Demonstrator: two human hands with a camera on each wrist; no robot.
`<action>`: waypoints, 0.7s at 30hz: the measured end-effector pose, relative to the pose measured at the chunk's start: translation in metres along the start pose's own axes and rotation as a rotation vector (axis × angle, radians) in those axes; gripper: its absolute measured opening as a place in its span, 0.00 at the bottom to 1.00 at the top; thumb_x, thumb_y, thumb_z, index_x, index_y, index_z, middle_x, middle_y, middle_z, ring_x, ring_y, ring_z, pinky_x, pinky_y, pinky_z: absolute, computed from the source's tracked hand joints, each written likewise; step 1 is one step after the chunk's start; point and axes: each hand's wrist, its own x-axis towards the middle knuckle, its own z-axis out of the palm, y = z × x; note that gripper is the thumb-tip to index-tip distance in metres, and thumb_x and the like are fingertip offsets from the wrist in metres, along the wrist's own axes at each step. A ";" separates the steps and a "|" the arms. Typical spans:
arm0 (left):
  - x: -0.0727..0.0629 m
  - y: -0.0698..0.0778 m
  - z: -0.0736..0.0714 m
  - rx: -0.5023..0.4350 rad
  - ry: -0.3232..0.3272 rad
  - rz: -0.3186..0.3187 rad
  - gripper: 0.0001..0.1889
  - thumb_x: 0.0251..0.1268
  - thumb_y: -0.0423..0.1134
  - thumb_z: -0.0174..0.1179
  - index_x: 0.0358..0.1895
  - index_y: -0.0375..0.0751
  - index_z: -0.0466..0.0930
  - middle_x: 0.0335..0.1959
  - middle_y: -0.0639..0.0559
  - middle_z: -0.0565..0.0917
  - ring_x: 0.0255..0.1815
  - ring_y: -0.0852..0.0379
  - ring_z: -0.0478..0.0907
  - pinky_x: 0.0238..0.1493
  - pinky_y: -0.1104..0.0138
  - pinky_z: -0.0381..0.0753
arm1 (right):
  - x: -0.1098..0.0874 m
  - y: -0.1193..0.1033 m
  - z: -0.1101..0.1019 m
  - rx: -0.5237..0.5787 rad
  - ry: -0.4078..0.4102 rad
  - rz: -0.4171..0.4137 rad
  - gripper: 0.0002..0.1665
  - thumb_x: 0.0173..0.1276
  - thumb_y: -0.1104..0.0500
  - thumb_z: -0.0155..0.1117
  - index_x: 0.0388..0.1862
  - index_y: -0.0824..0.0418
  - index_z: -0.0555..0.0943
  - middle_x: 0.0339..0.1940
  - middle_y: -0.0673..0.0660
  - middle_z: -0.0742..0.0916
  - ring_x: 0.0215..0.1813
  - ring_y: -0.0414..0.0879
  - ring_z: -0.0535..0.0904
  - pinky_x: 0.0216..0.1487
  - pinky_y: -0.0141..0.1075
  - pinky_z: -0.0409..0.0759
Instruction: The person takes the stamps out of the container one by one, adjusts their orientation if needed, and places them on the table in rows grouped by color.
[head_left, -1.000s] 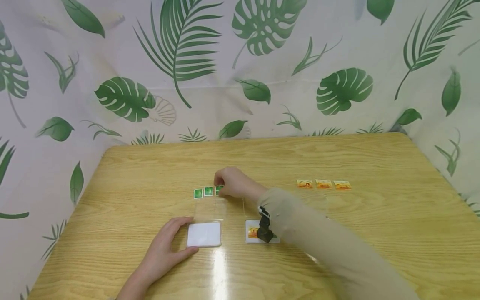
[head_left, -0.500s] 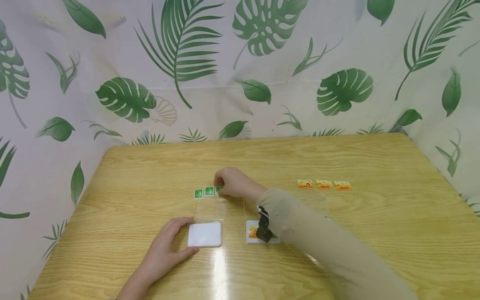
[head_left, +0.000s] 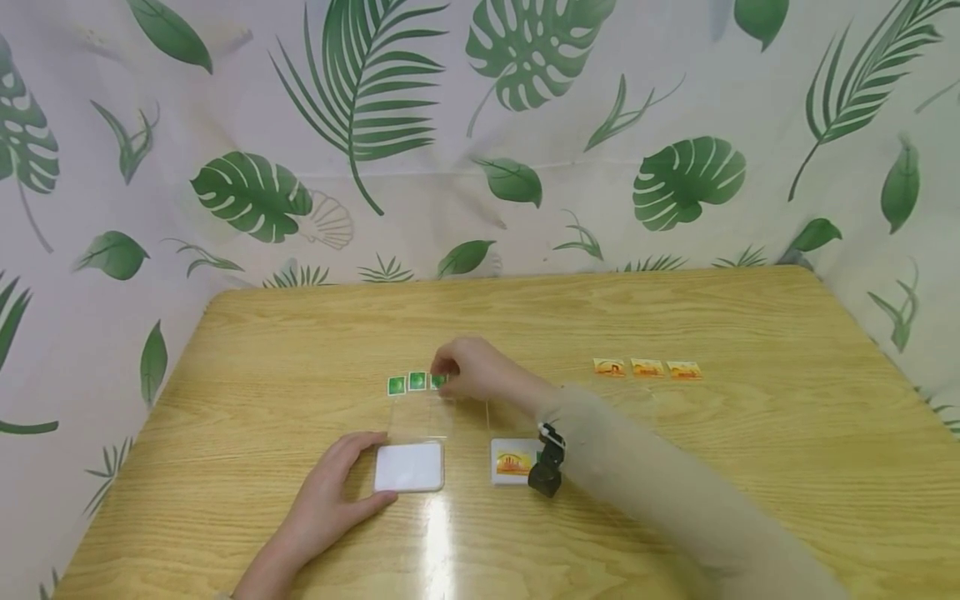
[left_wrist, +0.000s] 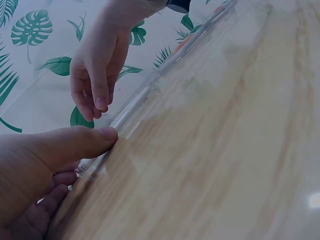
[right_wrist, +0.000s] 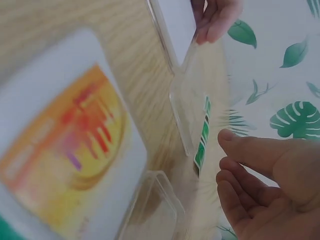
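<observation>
My left hand [head_left: 333, 487] holds a hinged clear plastic case with a white card [head_left: 409, 467] by its left end, thumb at the near corner and fingers at the far one. The case's transparent lid [head_left: 411, 417] lies folded back on the table. Beyond it stand three small green stamps [head_left: 417, 382] in a row. My right hand [head_left: 474, 368] is at the rightmost stamp [head_left: 438, 381], overlapping it in the head view. In the right wrist view, the thumb [right_wrist: 250, 150] and bent fingers stand apart, with no thing between them.
A second case [head_left: 513, 462], partly covered by the right wrist's black camera [head_left: 546, 479], holds an orange-and-yellow stamp [head_left: 514, 463]. Three orange stamps [head_left: 647, 368] lie in a row at the back right of the wooden table [head_left: 757, 333]. A leaf-patterned cloth [head_left: 555, 217] hangs behind.
My right hand and forearm have shifted slightly right, showing more of the rightmost green stamp and of the orange stamp in the second case. The left hand has stayed in place.
</observation>
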 end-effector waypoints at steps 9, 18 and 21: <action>0.000 0.002 0.000 -0.005 -0.001 -0.008 0.35 0.48 0.43 0.74 0.62 0.44 0.71 0.59 0.52 0.74 0.62 0.49 0.69 0.63 0.50 0.67 | -0.035 -0.001 0.002 0.106 0.016 -0.036 0.12 0.60 0.63 0.70 0.43 0.63 0.83 0.40 0.54 0.84 0.42 0.44 0.77 0.46 0.35 0.77; 0.000 0.005 0.000 -0.056 0.012 -0.035 0.36 0.47 0.45 0.75 0.62 0.44 0.71 0.59 0.52 0.74 0.63 0.50 0.68 0.64 0.49 0.66 | -0.064 0.008 0.002 0.142 0.038 -0.094 0.12 0.60 0.62 0.70 0.42 0.64 0.83 0.39 0.55 0.84 0.42 0.47 0.78 0.45 0.35 0.78; 0.001 0.009 0.000 -0.068 0.041 -0.057 0.37 0.46 0.45 0.75 0.62 0.43 0.70 0.59 0.51 0.74 0.62 0.49 0.68 0.64 0.48 0.65 | -0.074 0.011 0.001 0.142 0.042 -0.083 0.12 0.60 0.62 0.70 0.43 0.64 0.83 0.39 0.54 0.84 0.43 0.46 0.78 0.45 0.35 0.79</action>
